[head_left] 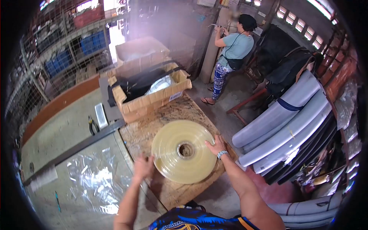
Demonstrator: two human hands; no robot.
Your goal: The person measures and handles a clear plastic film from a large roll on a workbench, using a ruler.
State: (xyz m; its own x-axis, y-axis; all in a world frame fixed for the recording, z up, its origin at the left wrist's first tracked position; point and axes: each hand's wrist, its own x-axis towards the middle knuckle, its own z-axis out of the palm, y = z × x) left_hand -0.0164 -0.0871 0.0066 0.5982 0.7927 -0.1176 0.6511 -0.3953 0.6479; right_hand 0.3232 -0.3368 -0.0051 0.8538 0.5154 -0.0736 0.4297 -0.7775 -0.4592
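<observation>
A large flat roll of yellowish clear plastic [172, 165] lies on the speckled wooden board [135, 134], with a round hole at its centre. At its right edge, my right hand [216, 146] rests with thumb and fingers apart, a watch on the wrist. My left hand [143, 166] is beside the roll's left edge; its fingers are blurred, and whether it touches the roll is unclear. Clear plastic pieces [96, 178] are scattered on the table [73, 143] to the left.
Black-handled pliers [92, 125] lie near a metal bar [73, 153]. An open cardboard box [153, 102] stands behind the roll. A co-worker [234, 50] stands beyond the table. Large wrapped rolls [281, 111] are stacked at right, shelves [73, 38] at back left.
</observation>
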